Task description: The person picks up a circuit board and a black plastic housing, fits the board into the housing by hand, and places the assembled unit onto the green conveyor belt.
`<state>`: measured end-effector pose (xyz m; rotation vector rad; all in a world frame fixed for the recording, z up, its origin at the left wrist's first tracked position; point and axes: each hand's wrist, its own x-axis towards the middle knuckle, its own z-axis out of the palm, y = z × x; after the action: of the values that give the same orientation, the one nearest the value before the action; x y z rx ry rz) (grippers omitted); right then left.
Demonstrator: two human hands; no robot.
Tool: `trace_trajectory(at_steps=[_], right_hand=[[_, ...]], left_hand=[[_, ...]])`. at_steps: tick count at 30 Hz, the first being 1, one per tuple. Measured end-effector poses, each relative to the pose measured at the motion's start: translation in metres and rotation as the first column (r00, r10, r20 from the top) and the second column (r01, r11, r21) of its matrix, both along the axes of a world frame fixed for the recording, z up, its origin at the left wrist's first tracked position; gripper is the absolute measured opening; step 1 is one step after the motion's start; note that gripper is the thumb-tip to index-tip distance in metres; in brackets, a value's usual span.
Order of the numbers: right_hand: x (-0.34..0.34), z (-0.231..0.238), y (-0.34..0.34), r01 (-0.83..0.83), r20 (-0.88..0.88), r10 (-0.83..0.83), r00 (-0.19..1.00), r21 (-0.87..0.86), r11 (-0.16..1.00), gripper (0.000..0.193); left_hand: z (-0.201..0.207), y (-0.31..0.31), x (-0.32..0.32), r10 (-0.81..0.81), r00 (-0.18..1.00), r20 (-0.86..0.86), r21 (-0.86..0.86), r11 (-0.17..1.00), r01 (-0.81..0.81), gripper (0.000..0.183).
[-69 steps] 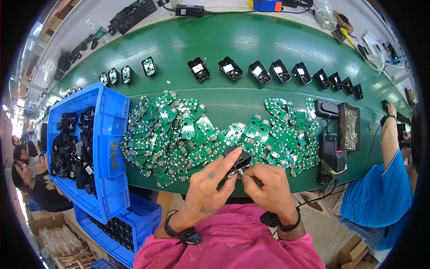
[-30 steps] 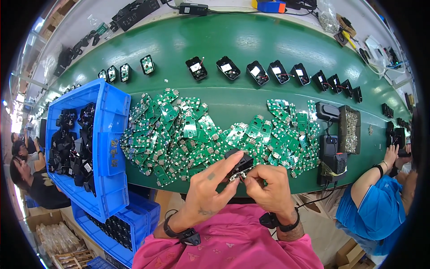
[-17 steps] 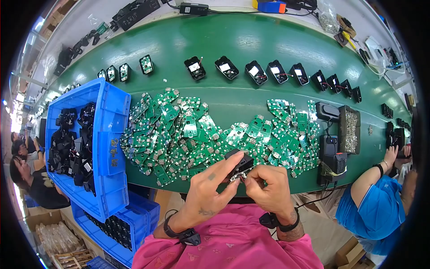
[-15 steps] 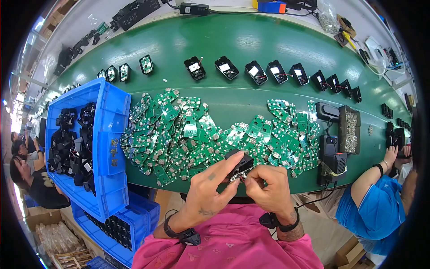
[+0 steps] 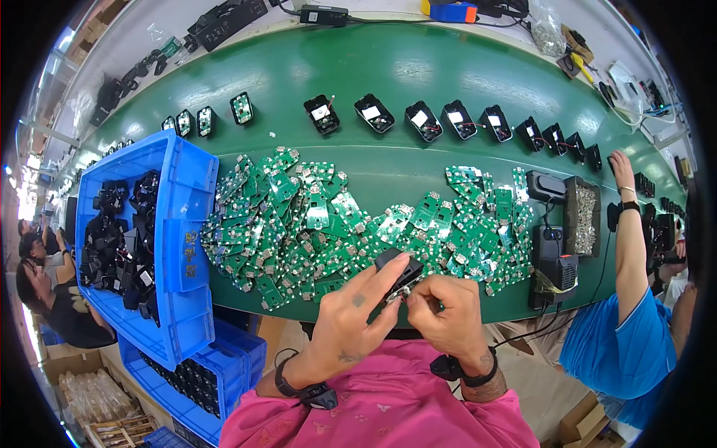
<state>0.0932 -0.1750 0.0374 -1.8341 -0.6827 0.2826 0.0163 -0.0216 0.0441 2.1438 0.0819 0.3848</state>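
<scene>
Close to the near edge of the bench, my left hand (image 5: 349, 308) grips a small black plastic housing (image 5: 390, 260), thumb below and fingers along its side. A silvery, light-coloured part shows at the housing's near side. My right hand (image 5: 450, 312) is closed in a pinch right at that part; whatever its fingertips hold is too small and covered to name. Just beyond both hands spreads a heap of green circuit boards (image 5: 317, 215), and the housing is held over its near edge.
Open black housings (image 5: 374, 113) stand in a row along the green bench (image 5: 358, 63). A blue crate (image 5: 198, 246) of black parts is at left. Right of the boards are a black power device (image 5: 555, 261) and a tray of small metal parts (image 5: 582, 216). A co-worker's arm (image 5: 631, 239) reaches in.
The row of housings has shifted slightly left. At the right, the co-worker in blue has stretched an arm forward toward the row's end. My hands stay nearly in place, the housing tilting a little.
</scene>
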Motion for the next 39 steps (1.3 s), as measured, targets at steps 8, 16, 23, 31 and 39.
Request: trace_trajectory(at_steps=[8,16,23,31,39], right_hand=[[-0.003,-0.007,0.005,0.012,0.092,-0.010,0.996,-0.030,0.999,0.006],[-0.009,-0.010,0.005,0.026,0.223,-0.014,0.975,-0.050,0.998,0.009],[-0.005,-0.004,0.008,0.071,-0.293,-0.083,0.953,-0.049,0.996,0.014],[-0.009,0.009,0.036,0.102,-0.366,0.001,0.931,0.261,0.960,0.011],[0.020,0.019,0.052,0.097,-0.316,-0.043,0.948,0.158,0.983,0.024]], left_hand=[[-0.007,-0.004,0.001,0.041,0.997,0.059,0.124,0.991,-0.048,0.055],[-0.015,0.001,-0.001,0.042,0.994,0.102,-0.030,0.999,-0.039,0.058],[-0.008,0.016,-0.010,-0.140,0.976,-0.164,-0.732,0.681,-0.026,0.060],[-0.006,0.034,-0.007,-0.022,0.979,-0.203,-0.633,0.766,-0.114,0.055],[0.000,0.055,0.012,-0.032,0.996,-0.083,-0.568,0.822,-0.021,0.056]])
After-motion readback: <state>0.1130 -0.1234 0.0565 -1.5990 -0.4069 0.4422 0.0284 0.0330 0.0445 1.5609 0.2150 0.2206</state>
